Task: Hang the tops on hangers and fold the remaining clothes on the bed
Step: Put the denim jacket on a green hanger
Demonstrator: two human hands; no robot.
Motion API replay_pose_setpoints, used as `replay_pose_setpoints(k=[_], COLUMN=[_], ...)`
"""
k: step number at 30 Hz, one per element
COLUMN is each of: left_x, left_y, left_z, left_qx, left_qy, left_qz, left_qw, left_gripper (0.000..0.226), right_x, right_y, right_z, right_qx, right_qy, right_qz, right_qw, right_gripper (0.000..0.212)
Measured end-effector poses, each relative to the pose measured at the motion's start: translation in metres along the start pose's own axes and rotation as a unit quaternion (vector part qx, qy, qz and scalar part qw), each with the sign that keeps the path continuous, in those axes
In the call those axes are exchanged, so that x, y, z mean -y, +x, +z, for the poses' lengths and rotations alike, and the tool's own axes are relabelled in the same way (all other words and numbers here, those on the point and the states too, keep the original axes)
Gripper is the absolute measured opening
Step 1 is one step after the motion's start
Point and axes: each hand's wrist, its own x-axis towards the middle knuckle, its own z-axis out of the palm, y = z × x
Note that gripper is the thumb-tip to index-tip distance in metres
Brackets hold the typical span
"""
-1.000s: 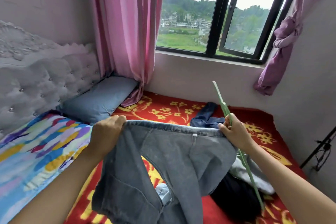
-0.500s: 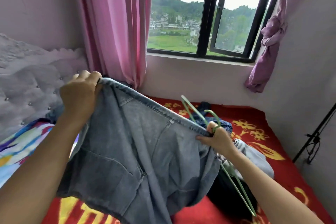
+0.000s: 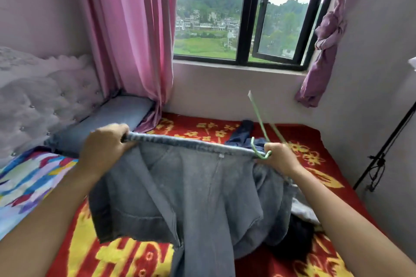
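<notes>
Grey denim jeans (image 3: 191,191) hang stretched by the waistband above the bed (image 3: 315,141). My left hand (image 3: 105,144) grips the left end of the waistband. My right hand (image 3: 280,157) grips the right end together with a thin green hanger (image 3: 258,119), whose hook sits by my fingers and whose arms stick up toward the window. The legs drape down onto the red and yellow blanket. Behind the jeans lies a dark blue garment (image 3: 245,135). A black garment (image 3: 295,238) and a pale grey one (image 3: 304,209) lie under my right forearm, partly hidden.
A grey-blue pillow (image 3: 108,119) and a colourful quilt (image 3: 27,177) lie at the left by the tufted headboard (image 3: 45,96). Pink curtains (image 3: 130,40) flank the window (image 3: 243,29). A black stand (image 3: 382,155) leans by the right wall.
My left hand has come down from high at the left, so the waistband is now level and taut. The hanger has swung upward in my right hand.
</notes>
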Motion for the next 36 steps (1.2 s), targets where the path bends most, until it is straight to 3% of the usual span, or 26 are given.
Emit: replay_pose_setpoints(k=[2, 5, 8, 11, 13, 16, 23, 25, 28, 29, 31, 34, 36], left_x=[0.002, -0.006, -0.009, -0.006, -0.011, -0.022, -0.007, -0.003, 0.002, 0.002, -0.002, -0.015, -0.036], left_y=[-0.008, -0.019, -0.027, -0.030, -0.030, -0.029, -0.033, -0.032, -0.035, -0.036, -0.037, -0.036, -0.038], left_z=[0.017, 0.043, 0.061, 0.068, 0.066, 0.060, 0.062, 0.062, 0.063, 0.063, 0.062, 0.060, 0.063], left_qx=[0.112, 0.239, 0.296, 0.303, 0.288, 0.214, 0.028, 0.015, 0.000, -0.002, -0.016, -0.064, -0.096], left_qy=[-0.052, -0.168, -0.188, -0.108, -0.030, 0.072, 0.018, 0.021, 0.038, 0.044, 0.055, 0.053, 0.025], left_qz=[-0.014, -0.070, -0.101, -0.097, -0.071, -0.047, -0.064, -0.083, -0.092, -0.083, -0.058, -0.019, 0.014], left_qw=[0.992, 0.954, 0.931, 0.942, 0.955, 0.973, 0.997, 0.996, 0.995, 0.996, 0.997, 0.996, 0.995], left_gripper=[0.051, 0.055, 0.050, 0.045, 0.041, 0.035, 0.042, 0.042, 0.038, 0.036, 0.034, 0.032, 0.027], right_x=[-0.012, -0.024, -0.016, -0.002, 0.008, 0.019, 0.037, 0.036, 0.025, 0.027, 0.031, 0.043, 0.063], right_y=[-0.004, -0.016, -0.026, -0.035, -0.045, -0.058, -0.069, -0.070, -0.069, -0.072, -0.075, -0.079, -0.084], right_z=[0.018, 0.034, 0.029, 0.017, 0.009, -0.003, -0.010, -0.015, -0.017, -0.018, -0.012, 0.009, 0.024], right_qx=[0.083, 0.100, 0.091, 0.138, 0.176, 0.203, 0.230, 0.231, 0.257, 0.260, 0.284, 0.275, 0.251], right_qy=[0.073, 0.203, 0.225, 0.243, 0.233, 0.308, 0.458, 0.497, 0.559, 0.556, 0.520, 0.422, 0.421], right_qz=[0.052, 0.134, 0.128, 0.077, 0.024, -0.006, 0.058, 0.032, 0.025, 0.038, 0.058, 0.082, 0.105], right_qw=[0.993, 0.965, 0.962, 0.957, 0.956, 0.929, 0.857, 0.836, 0.788, 0.789, 0.803, 0.860, 0.865], right_gripper=[0.050, 0.043, 0.028, 0.019, 0.030, 0.026, 0.030, 0.009, 0.052, 0.048, 0.013, 0.023, 0.014])
